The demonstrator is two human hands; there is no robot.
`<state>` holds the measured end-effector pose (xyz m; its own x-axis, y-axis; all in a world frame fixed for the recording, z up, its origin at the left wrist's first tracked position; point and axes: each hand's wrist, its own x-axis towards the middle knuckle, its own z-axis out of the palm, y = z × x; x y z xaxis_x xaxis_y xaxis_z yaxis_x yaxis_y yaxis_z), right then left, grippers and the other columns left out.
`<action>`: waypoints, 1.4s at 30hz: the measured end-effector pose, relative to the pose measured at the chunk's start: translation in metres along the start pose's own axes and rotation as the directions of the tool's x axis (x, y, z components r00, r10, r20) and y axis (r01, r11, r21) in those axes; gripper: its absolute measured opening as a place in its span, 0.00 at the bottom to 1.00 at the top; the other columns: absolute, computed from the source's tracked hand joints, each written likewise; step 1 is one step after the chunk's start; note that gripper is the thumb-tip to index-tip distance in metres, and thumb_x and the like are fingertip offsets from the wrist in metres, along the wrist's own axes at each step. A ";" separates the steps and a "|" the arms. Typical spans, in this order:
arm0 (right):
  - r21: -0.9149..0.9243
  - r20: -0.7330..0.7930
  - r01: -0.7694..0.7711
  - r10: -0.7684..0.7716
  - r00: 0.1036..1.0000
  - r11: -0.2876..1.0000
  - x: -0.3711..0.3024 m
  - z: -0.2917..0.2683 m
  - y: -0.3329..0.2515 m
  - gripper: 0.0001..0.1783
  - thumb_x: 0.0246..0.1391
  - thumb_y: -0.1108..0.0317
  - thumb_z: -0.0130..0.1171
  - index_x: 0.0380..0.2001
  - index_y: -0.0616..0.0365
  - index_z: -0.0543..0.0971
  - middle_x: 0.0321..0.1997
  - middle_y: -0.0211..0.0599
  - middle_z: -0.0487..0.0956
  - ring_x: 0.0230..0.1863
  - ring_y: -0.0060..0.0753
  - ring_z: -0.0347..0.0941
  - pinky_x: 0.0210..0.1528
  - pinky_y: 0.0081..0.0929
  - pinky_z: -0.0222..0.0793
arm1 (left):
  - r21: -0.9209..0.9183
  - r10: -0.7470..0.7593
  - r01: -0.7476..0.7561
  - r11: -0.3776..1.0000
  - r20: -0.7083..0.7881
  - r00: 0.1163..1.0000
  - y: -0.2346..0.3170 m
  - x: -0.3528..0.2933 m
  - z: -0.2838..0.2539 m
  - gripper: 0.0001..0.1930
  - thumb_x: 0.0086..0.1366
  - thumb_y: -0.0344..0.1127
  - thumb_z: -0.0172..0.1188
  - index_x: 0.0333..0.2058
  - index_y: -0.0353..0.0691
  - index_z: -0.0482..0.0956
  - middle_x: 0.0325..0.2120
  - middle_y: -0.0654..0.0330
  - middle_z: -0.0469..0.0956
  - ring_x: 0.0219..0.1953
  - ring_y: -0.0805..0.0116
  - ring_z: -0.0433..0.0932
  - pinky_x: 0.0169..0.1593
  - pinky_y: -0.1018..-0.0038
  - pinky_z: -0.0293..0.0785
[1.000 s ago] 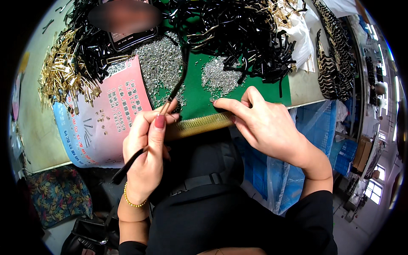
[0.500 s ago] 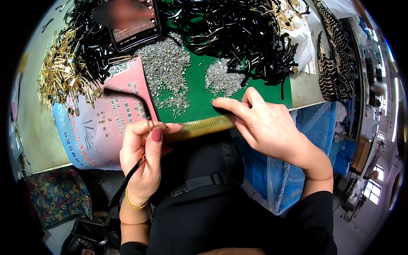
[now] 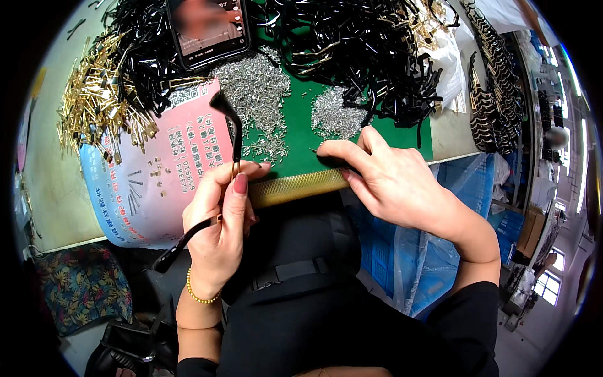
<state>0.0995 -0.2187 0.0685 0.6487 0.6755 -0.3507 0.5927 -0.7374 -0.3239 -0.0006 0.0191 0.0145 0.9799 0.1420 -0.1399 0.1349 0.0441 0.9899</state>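
My left hand point(image 3: 217, 213) is closed with thumb over fingers, gripping black glasses temples. One curved temple point(image 3: 235, 129) rises above the fingers; another temple point(image 3: 179, 247) sticks out below toward the wrist. Whether a frame joins them is hidden by my hand. My right hand point(image 3: 396, 179) has its index fingertip on the green mat point(image 3: 298, 125), beside a tiny dark speck too small to name. Its thumb is apart, near the end of a yellow mesh-patterned strip point(image 3: 298, 186) along the table edge. Just beyond lie two heaps of small silver screw-like pieces, a larger heap point(image 3: 254, 94) and a smaller heap point(image 3: 338, 113).
A phone point(image 3: 213, 60) stands at the back among black temples point(image 3: 352, 50). Gold metal pieces point(image 3: 103, 88) are piled at the left. A pink and blue printed bag point(image 3: 151, 182) lies under them. Blue crates point(image 3: 383, 251) stand below the table at the right.
In my left hand, the upper temple has swung from pointing left to pointing upward, and the lower one has shifted. My right hand has barely moved. The whole view has shifted slightly.
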 end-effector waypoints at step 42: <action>0.680 0.072 0.030 -0.107 0.992 0.733 0.021 0.000 -0.036 0.30 0.68 0.61 0.55 0.64 0.63 0.56 0.43 0.43 0.73 0.21 0.30 0.73 0.20 0.29 0.71 | 0.723 0.594 -0.520 0.455 0.188 0.782 -0.019 0.011 0.000 0.15 0.62 0.18 0.61 0.48 0.27 0.79 0.27 0.55 0.81 0.23 0.62 0.80 0.27 0.70 0.74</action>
<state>0.0922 -0.1781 0.0728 0.5458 0.7487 -0.3762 0.1289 -0.5186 -0.8452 0.0075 0.0202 -0.0060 0.8742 -0.0490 0.4831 -0.3420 -0.7684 0.5410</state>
